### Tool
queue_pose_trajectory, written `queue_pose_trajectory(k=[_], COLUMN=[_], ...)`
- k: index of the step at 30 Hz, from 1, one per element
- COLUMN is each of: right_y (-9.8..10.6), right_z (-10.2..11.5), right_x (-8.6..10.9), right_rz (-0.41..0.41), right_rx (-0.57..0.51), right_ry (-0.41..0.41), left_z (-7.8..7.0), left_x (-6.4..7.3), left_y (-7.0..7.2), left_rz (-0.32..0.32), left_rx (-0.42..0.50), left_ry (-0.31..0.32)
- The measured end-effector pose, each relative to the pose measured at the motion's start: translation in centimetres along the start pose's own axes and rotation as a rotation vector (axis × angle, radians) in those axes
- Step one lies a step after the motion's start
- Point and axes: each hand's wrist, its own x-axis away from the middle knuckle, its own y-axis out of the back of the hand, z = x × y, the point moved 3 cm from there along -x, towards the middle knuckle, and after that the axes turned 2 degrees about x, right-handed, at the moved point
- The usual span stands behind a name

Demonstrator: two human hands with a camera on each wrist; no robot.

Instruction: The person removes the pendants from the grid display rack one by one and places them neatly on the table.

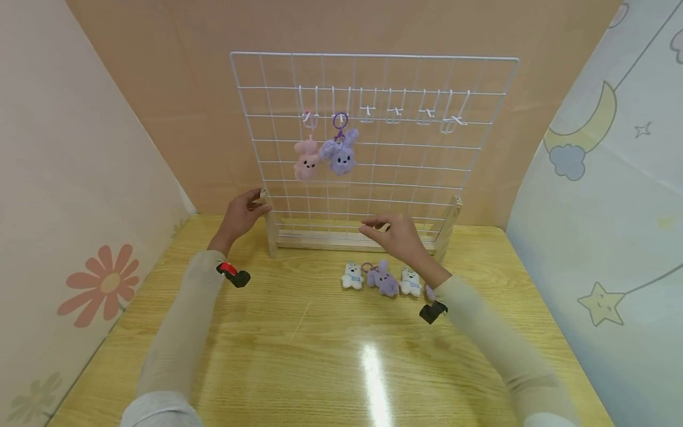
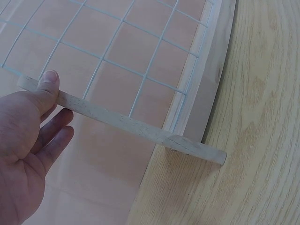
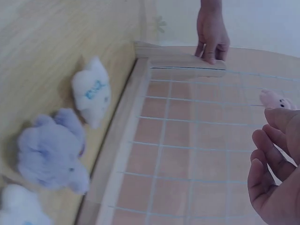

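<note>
The left hand point(image 1: 241, 216) pinched the top of the left wooden post point(image 1: 271, 234); the right hand point(image 1: 397, 237), thumb and forefinger narrowly apart, held nothing that I could see. The white rack point(image 1: 373, 56) stood near the table's point(image 1: 267, 356) far edge, a pink plush point(image 1: 307, 160) and a lavender plush point(image 1: 341, 157) hanging at its upper left. Two white charms point(image 1: 352, 276), a lilac charm point(image 1: 384, 281) and a purple fragment point(image 1: 430, 292) — largely hidden by the right arm — lay before its base. Hazards, as I judged them: an uneven pull on the post could have skewed the rack and set both plushes swinging; a lowered right sleeve point(image 1: 475, 317) could have swept the charms toward the table's right edge.
</note>
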Motion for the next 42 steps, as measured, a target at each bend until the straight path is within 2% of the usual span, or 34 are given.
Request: queue_pose_trajectory(k=[8, 15, 25, 29, 36, 42], right_y=[2.3, 4.0, 6.0, 6.5, 6.8, 6.3], right_z=[2.0, 3.7, 6.4, 7.2, 7.5, 7.7], right_x=[-1.9, -3.7, -6.9, -8.2, -10.0, -11.2], right_rz=[-0.049, -0.149, -0.268, -0.321, -0.397, -0.431], right_rx=[0.0, 0.001, -0.024, -0.056, -0.099, -0.159], right_ry=[0.033, 0.081, 0.097, 0.098, 0.055, 0.076], left_z=[-0.1, 0.0, 0.0, 0.2, 0.3, 0.3], left_x=[0.1, 0.0, 0.1, 0.1, 0.0, -0.1], left_y=[0.0, 0.0, 0.0, 0.0, -0.1, 0.0], left_rz=[0.001, 0.002, 0.006, 0.006, 0.009, 0.012], left_rx=[-0.003, -0.005, -0.004, -0.001, 0.011, 0.012], left_ry=[0.005, 0.021, 0.018, 0.018, 0.024, 0.034])
